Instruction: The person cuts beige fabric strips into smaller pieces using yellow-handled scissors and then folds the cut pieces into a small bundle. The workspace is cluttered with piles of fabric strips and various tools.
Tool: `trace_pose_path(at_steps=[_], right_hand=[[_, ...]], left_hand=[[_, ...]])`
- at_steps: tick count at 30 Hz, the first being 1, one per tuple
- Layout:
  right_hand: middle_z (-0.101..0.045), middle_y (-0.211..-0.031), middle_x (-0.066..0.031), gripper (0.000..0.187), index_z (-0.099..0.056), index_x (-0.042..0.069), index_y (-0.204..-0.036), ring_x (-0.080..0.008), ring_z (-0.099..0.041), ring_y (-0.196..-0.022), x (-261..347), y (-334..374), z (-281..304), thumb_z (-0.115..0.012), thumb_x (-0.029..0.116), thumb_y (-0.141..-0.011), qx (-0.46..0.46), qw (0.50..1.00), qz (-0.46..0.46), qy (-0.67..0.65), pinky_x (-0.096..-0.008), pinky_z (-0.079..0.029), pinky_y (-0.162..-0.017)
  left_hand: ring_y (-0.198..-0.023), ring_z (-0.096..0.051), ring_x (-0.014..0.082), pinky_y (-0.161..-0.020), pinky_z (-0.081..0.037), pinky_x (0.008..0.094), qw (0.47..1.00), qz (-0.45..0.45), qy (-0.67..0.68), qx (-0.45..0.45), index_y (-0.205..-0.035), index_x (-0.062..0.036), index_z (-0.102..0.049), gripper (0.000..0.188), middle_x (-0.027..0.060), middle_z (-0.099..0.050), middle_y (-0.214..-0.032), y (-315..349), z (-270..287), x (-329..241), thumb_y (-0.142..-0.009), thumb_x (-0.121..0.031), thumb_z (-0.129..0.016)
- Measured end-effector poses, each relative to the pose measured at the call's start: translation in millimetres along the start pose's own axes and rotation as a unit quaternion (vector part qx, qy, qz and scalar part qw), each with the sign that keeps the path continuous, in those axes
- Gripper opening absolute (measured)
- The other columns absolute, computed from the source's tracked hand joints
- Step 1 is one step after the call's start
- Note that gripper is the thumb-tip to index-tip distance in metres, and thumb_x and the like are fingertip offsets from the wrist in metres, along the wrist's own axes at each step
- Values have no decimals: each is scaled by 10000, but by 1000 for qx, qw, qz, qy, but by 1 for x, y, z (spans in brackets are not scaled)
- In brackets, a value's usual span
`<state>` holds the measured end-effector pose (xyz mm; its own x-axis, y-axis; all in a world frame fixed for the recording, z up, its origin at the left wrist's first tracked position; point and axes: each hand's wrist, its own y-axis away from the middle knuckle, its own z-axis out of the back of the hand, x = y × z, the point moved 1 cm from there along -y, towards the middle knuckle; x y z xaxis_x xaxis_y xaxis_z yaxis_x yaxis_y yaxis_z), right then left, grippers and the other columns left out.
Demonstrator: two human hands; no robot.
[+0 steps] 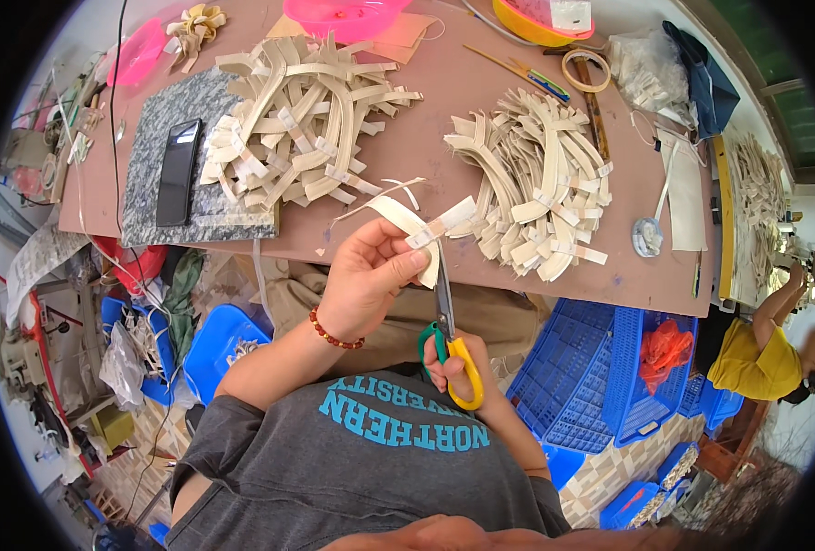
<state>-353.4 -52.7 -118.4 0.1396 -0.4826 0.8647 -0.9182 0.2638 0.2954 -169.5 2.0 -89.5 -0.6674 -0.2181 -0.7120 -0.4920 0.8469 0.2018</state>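
My left hand [363,280] pinches a cream fabric strip [396,215] between thumb and fingers, over the near edge of the table. A pale label [450,219] crosses the strip, and thin loose ends stick out at its far side. In my right hand [454,369] are scissors [445,321] with one green and one yellow handle loop. Their blades point up, and the tips reach the strip beside my left thumb. Whether the blades meet around the cloth I cannot tell. Beyond my hands lie a loose heap of similar strips [288,138] and, to the right, a denser stack [536,170].
A black phone [179,174] rests on a grey speckled slab [141,197] at left. Another pair of scissors [522,73] and a tape roll [587,71] lie at the back right. Blue crates [564,367] stand below the table; a person in yellow [757,363] is at far right.
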Motion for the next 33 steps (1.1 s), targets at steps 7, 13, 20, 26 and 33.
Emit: trace_pose_path(at_steps=[7,13,20,26,33], right_hand=[[-475,-676,27,474,-524,35,-773,-36,-438,-515,-2,5,6,-609,499,-826,-11,999,-19,27,-182,-338,-468],[-487,-752,4,458,-528,22,-775,-75,-451,-645,-8,5,5,-603,468,-843,-6,999,-12,40,-213,-354,-578],[-410,-643,18,710,-477,11,-857,-44,-381,-514,3,2,-6,-592,693,-696,-5,999,-42,2,-190,-329,-454],[-459,-685,26,350,-496,47,-858,-31,-430,-530,-5,5,-1,-596,382,-853,19,998,-22,-61,-180,-352,-481],[-452,-679,24,297,-490,43,-858,-35,-428,-528,-2,4,0,-574,328,-867,27,998,-20,-48,-181,-352,-484]], left_hand=[[-752,-565,69,-650,-468,223,997,36,59,-22,-1030,-5,-588,160,22,-616,-865,-5,1,-5,-886,-71,-569],[-741,-579,94,-646,-477,237,999,29,32,28,-1014,7,-601,150,44,-627,-870,-6,10,-5,-890,-70,-566],[-761,-595,122,-681,-501,269,999,30,33,8,-1004,9,-598,141,63,-634,-878,-4,9,-4,-888,-64,-565],[-788,-602,133,-713,-507,293,999,27,42,-6,-1013,-2,-588,141,63,-630,-905,-4,7,3,-895,-74,-557],[-811,-604,136,-717,-508,305,999,24,43,-16,-1022,-13,-583,143,57,-627,-934,-4,6,5,-904,-84,-545]])
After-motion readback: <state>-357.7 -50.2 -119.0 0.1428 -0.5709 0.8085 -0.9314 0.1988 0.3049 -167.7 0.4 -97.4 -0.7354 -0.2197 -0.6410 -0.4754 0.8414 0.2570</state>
